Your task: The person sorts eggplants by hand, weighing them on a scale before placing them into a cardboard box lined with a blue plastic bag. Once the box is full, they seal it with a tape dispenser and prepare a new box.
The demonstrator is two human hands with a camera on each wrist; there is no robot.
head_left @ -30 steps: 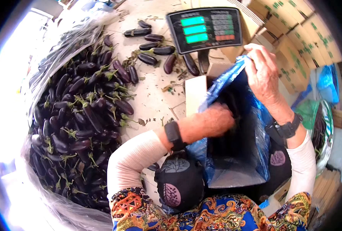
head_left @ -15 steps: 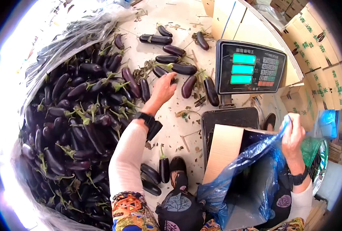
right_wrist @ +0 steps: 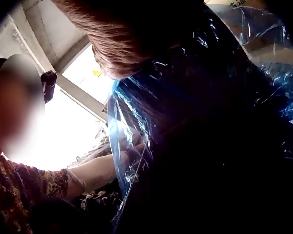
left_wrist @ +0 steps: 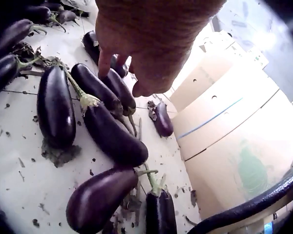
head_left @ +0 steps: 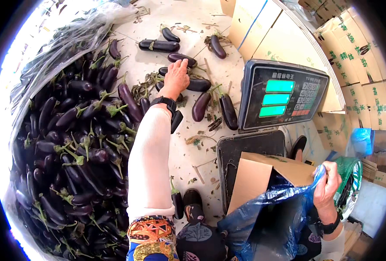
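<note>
My left hand point(head_left: 177, 80) reaches out over the floor, fingertips at a dark purple eggplant point(head_left: 175, 55). In the left wrist view my thumb and fingers hang on either side of that eggplant point(left_wrist: 119, 91), fairly straight. Several more eggplants lie around it, one of them a plump reddish-purple eggplant point(head_left: 200, 107). My right hand point(head_left: 327, 185) grips the gathered edge of a blue plastic bag point(head_left: 284, 200). This bag lines an open cardboard box point(head_left: 250, 177), its inside dark. In the right wrist view the bag's film point(right_wrist: 132, 112) hangs below my right hand point(right_wrist: 118, 53).
A large heap of eggplants point(head_left: 75, 161) on clear plastic sheeting point(head_left: 67, 48) fills the left side. A scale display point(head_left: 284, 95) stands above its black platform point(head_left: 251, 145), behind the box. Flattened cardboard point(head_left: 284, 43) and printed cartons point(head_left: 358, 56) stand at the back right.
My left hand has come out of the box and moved forward and left to the loose eggplants. My right hand still holds the bag edge, now lower in the view as the head view shifted.
</note>
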